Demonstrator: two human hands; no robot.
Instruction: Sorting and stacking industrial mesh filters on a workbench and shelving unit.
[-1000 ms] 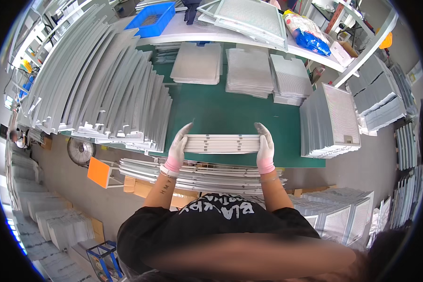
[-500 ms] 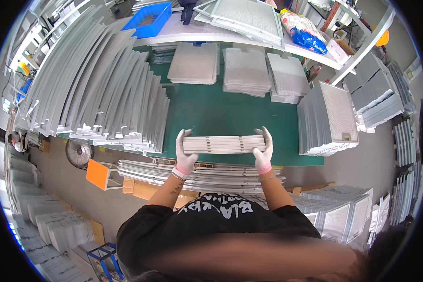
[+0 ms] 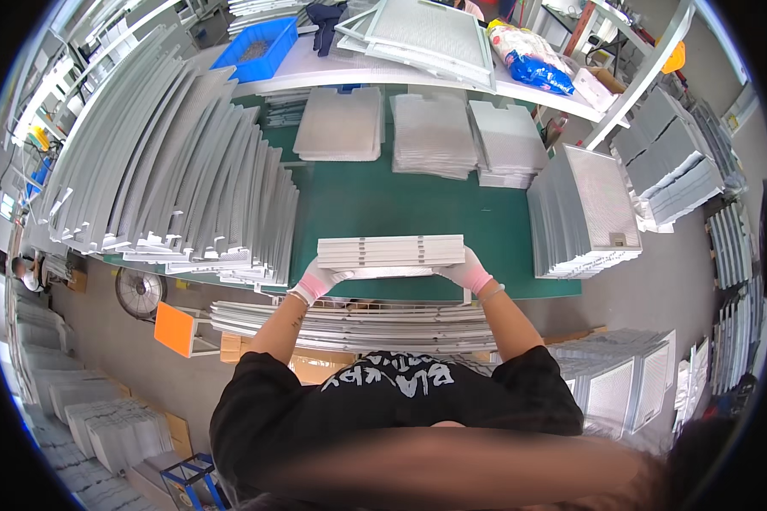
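A small stack of white-edged, framed panels is held edge-on in front of me, near the front of a green worktop. At its left end, my left hand, in a white glove with a pink cuff, grips the lower corner. My right hand, gloved the same way, grips the right end. Both hands' fingers are partly hidden by the stack, whose underside shows a little. Whether the stack touches the worktop I cannot tell.
Many grey mesh panels stand in a long row at left. Another upright batch is at right. Flat piles lie at the back below a white shelf, which carries a blue bin and a bag. A fan stands at left.
The stack has tilted, its near underside now showing, and shifted slightly left and up. My hands have gone from upright at its ends to gripping lower down. The whole view has shifted slightly.
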